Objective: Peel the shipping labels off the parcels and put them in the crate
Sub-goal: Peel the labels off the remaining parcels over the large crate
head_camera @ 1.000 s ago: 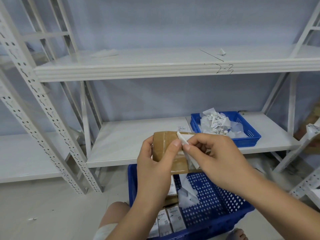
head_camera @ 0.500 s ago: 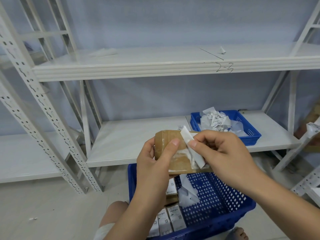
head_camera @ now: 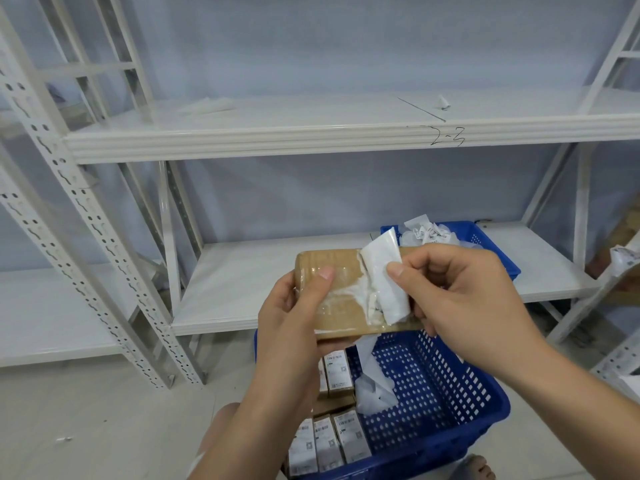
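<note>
In front of the white racking, head view (sole view).

1. Parcel [head_camera: 346, 268]: a brown, tape-wrapped block held in the air above the large blue crate [head_camera: 433, 386]. Its labelled face is turned up toward the camera, probably so the peel line can be watched. White adhesive residue crosses the bared middle of that face.

2. Shipping label [head_camera: 384, 282]: white and partly lifted. Its free flap stands up and folds toward the right, and its far side appears to adhere to the parcel.

3. Left hand [head_camera: 294, 323]: cradles the parcel's left end from beneath, with the thumb pressed flat on the top face just left of the residue. This is judged a counter-hold against the pull. The other fingers are hidden behind the parcel.

4. Right hand [head_camera: 460, 299]: thumb and forefinger pinch the label's free edge. The remaining fingers curl by the parcel's right end.

5. Large blue crate: sits low, directly beneath both hands. It holds upright labelled parcels [head_camera: 332, 441] at its near left and loose white paper [head_camera: 374, 386]. It is probably the stock supply, kept within reach.

6. Small blue crate [head_camera: 512, 271]: sits on the lower shelf [head_camera: 242, 282], just behind the right hand, and holds crumpled labels [head_camera: 429, 233]. It is judged the destination for this label.

Status: the peel is judged about half done, and the label has not yet been put in a crate.
</note>
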